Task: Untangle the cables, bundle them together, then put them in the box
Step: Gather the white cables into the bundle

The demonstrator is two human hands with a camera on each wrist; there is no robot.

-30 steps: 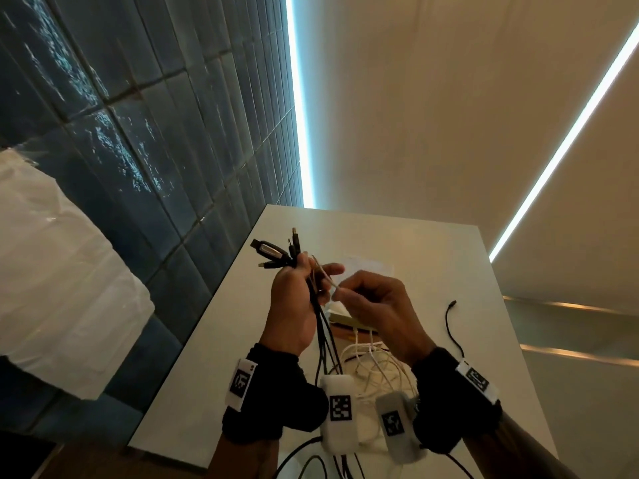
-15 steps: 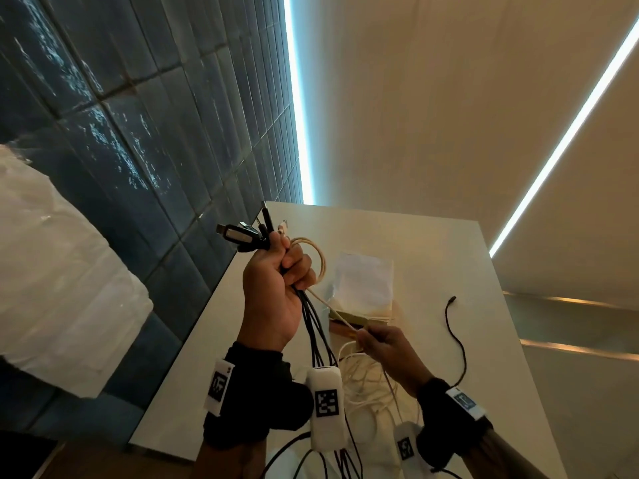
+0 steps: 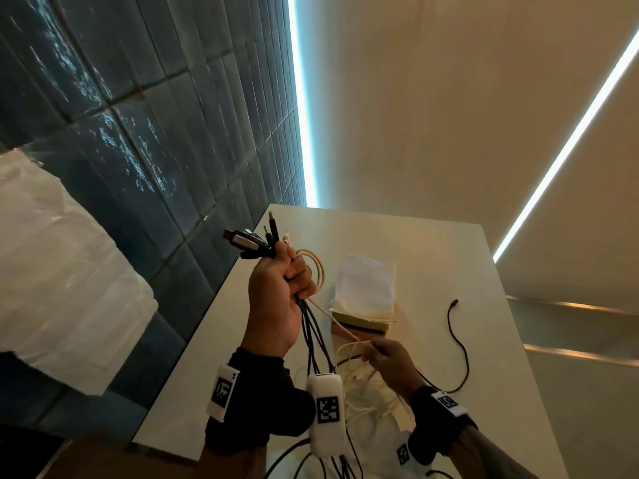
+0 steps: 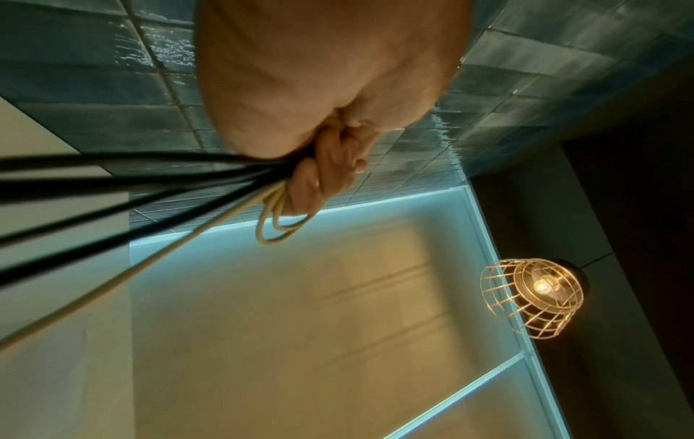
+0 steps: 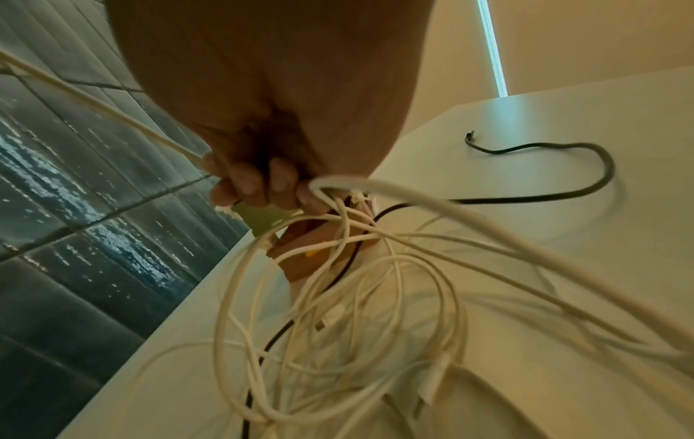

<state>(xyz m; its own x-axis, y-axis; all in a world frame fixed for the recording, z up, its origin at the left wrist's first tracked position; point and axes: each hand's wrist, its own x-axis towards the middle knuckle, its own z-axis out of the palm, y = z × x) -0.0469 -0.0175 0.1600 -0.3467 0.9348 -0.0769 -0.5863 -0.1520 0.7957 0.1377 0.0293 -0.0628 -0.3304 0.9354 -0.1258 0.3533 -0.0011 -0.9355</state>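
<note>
L hand (image 3: 276, 299) fists the black cables (image 3: 313, 340), R hand (image 3: 389, 361) pinches the cream cable (image 3: 332, 314); I'd say yanking tightens the white tangle (image 5: 349, 297).

Bare white table (image 3: 432, 243): open beyond and right of the fingers. Obstacles: box (image 3: 363, 324) just ahead of the right hand's fingertips (image 3: 371, 349); white cable tangle (image 5: 338, 312) beneath them; loose black cable (image 3: 460, 344) to their right.
</note>
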